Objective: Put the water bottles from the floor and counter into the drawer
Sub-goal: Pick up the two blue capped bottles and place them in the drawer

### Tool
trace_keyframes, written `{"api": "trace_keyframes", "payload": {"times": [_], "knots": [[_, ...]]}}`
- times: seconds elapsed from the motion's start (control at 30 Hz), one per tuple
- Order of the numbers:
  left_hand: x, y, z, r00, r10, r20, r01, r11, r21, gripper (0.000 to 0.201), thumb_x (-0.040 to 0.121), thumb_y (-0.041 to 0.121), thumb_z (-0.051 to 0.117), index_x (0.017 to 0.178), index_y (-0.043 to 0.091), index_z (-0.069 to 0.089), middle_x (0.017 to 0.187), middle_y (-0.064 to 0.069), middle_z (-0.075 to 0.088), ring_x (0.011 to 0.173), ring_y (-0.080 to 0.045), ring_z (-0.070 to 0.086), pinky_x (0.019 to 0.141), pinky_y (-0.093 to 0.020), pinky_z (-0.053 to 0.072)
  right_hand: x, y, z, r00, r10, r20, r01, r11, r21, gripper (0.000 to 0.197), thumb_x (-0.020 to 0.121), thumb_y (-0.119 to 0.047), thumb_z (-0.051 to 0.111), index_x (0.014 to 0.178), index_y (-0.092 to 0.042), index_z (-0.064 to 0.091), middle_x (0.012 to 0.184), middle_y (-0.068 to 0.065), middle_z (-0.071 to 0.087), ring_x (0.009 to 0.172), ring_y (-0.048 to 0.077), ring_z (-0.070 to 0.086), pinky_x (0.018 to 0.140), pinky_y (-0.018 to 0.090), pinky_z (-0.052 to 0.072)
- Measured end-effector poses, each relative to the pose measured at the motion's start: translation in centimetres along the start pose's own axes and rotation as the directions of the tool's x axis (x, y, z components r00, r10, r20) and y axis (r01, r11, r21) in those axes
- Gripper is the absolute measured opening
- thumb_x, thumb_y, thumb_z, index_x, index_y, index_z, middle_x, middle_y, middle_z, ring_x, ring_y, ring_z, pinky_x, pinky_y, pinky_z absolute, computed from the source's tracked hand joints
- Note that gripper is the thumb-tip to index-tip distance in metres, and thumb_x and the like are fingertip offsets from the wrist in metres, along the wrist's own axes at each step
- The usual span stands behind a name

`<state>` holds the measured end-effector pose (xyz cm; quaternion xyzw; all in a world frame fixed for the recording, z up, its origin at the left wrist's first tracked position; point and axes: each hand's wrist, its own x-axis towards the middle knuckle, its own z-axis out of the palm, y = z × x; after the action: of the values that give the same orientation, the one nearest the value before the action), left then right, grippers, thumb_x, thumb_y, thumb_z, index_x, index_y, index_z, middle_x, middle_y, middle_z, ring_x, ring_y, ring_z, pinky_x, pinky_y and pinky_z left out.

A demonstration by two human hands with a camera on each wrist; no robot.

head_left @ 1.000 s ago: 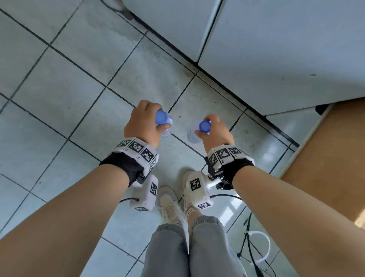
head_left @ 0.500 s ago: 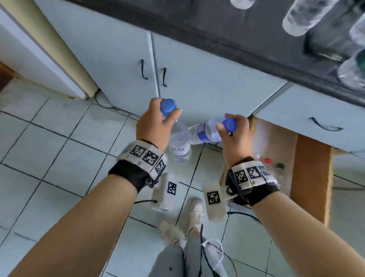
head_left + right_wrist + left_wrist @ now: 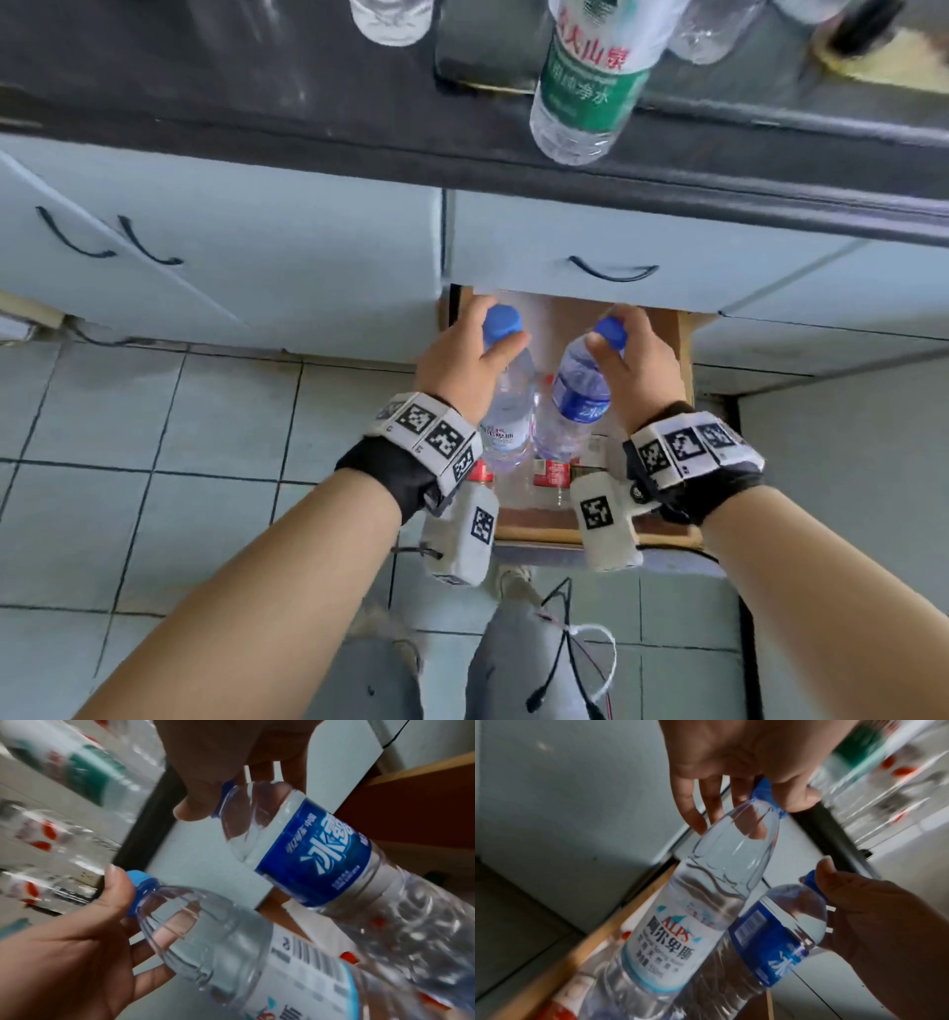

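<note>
Carried up from the floor, two water bottles now hang over the open drawer (image 3: 685,354), left hand (image 3: 457,367) and right hand (image 3: 634,370) each pinching a cap, ready to lower.

I see my left hand (image 3: 464,367) gripping a white-labelled bottle (image 3: 506,406) by its blue-capped neck, and my right hand (image 3: 637,367) gripping a blue-labelled bottle (image 3: 572,401) the same way. Both hang just above the open drawer (image 3: 685,360), side by side, with red-labelled bottles (image 3: 552,473) lying below. A green-labelled bottle (image 3: 590,77) stands on the far counter (image 3: 257,103)
</note>
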<state>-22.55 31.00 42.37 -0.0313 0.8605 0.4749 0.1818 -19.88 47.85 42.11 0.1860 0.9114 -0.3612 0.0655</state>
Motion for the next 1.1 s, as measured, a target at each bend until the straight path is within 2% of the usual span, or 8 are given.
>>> {"api": "trace_keyframes", "payload": {"times": [0.23, 0.33, 0.57, 0.7, 0.83, 0.9, 0.97, 1.1], "knots": [[5.2, -2.9, 10.1, 0.995, -0.083, 0.057, 0.065, 0.963, 0.260, 0.041, 0.080, 0.042, 0.057, 0.110, 0.014, 0.057, 0.097, -0.006, 0.045, 0.091, -0.027, 0.050, 0.075, -0.027, 0.036, 5.3, 9.9, 0.1, 0.929, 0.114, 0.352, -0.014, 0.961, -0.275, 0.036, 0.092, -0.031, 0.046, 0.121, -0.011, 0.046, 0.122, 0.013, 0.058, 0.108, 0.034, 0.055, 0.082, 0.033, 0.038], [6.7, -4.5, 11.8, 0.975, -0.203, 0.086, 0.170, 0.940, 0.295, 0.039, 0.085, 0.039, 0.054, 0.117, 0.016, 0.054, 0.098, -0.012, 0.053, 0.091, -0.030, 0.051, 0.071, -0.024, 0.031, 6.5, 13.4, 2.1, 0.872, 0.171, 0.459, 0.005, 0.934, -0.357, 0.033, 0.093, -0.027, 0.042, 0.123, -0.013, 0.042, 0.126, 0.011, 0.055, 0.109, 0.034, 0.055, 0.083, 0.033, 0.039], [9.4, -8.7, 14.6, 0.903, -0.405, 0.142, 0.366, 0.900, 0.237, 0.060, 0.073, 0.058, 0.047, 0.122, 0.023, 0.048, 0.113, -0.009, 0.064, 0.105, -0.032, 0.059, 0.096, -0.041, 0.045, 9.6, 19.1, 6.6, 0.885, 0.386, 0.260, -0.377, 0.922, -0.085, 0.038, 0.093, -0.022, 0.044, 0.128, -0.009, 0.038, 0.120, 0.022, 0.056, 0.103, 0.036, 0.057, 0.077, 0.033, 0.041], [10.7, -10.8, 15.8, 0.861, -0.454, 0.228, 0.386, 0.876, 0.289, 0.063, 0.080, 0.030, 0.064, 0.136, 0.021, 0.036, 0.122, -0.005, 0.060, 0.106, -0.027, 0.059, 0.096, -0.037, 0.046, 9.0, 21.8, 7.9, 0.828, 0.412, 0.381, -0.384, 0.911, -0.152, 0.073, 0.085, 0.003, 0.049, 0.144, -0.029, 0.021, 0.145, 0.011, 0.037, 0.118, 0.029, 0.052, 0.088, 0.028, 0.043], [9.7, -11.7, 17.6, 0.745, -0.467, 0.476, 0.184, 0.830, 0.526, 0.100, 0.079, -0.006, 0.060, 0.147, 0.036, 0.000, 0.131, -0.010, 0.051, 0.077, -0.018, 0.058, 0.069, -0.027, 0.053, 7.5, 21.8, 8.0, 0.788, 0.420, 0.450, -0.265, 0.891, -0.368, 0.087, 0.082, 0.012, 0.047, 0.146, -0.036, 0.012, 0.159, 0.008, -0.006, 0.132, 0.032, 0.040, 0.099, 0.037, 0.044], [8.6, -11.7, 18.9, 0.691, -0.424, 0.585, 0.066, 0.844, 0.532, 0.113, 0.075, -0.007, 0.064, 0.141, 0.044, -0.012, 0.154, -0.012, 0.026, 0.099, -0.025, 0.061, 0.083, -0.030, 0.055, 7.0, 21.2, 7.1, 0.789, 0.419, 0.450, -0.245, 0.886, -0.394, 0.081, 0.081, 0.008, 0.048, 0.145, -0.031, 0.018, 0.158, 0.012, -0.001, 0.121, 0.035, 0.049, 0.093, 0.035, 0.046], [8.1, -12.0, 19.9, 0.665, -0.390, 0.637, -0.012, 0.847, 0.532, 0.119, 0.072, 0.000, 0.070, 0.134, 0.048, -0.020, 0.158, -0.013, 0.012, 0.134, -0.030, 0.039, 0.108, -0.042, 0.040, 6.4, 20.7, 6.3, 0.805, 0.437, 0.401, -0.250, 0.863, -0.439, 0.059, 0.082, 0.000, 0.049, 0.137, -0.019, 0.037, 0.152, 0.016, 0.015, 0.113, 0.038, 0.053, 0.092, 0.036, 0.046], [8.1, -12.7, 21.7, 0.669, -0.341, 0.660, -0.067, 0.857, 0.511, 0.127, 0.066, 0.016, 0.076, 0.129, 0.059, -0.025, 0.154, -0.016, 0.023, 0.139, -0.030, 0.031, 0.112, -0.056, 0.027, 5.0, 20.5, 6.6, 0.661, 0.602, 0.448, -0.318, 0.766, -0.559, 0.033, 0.089, -0.016, 0.048, 0.119, -0.005, 0.051, 0.129, 0.017, 0.051, 0.112, 0.034, 0.056, 0.090, 0.035, 0.046]]}}
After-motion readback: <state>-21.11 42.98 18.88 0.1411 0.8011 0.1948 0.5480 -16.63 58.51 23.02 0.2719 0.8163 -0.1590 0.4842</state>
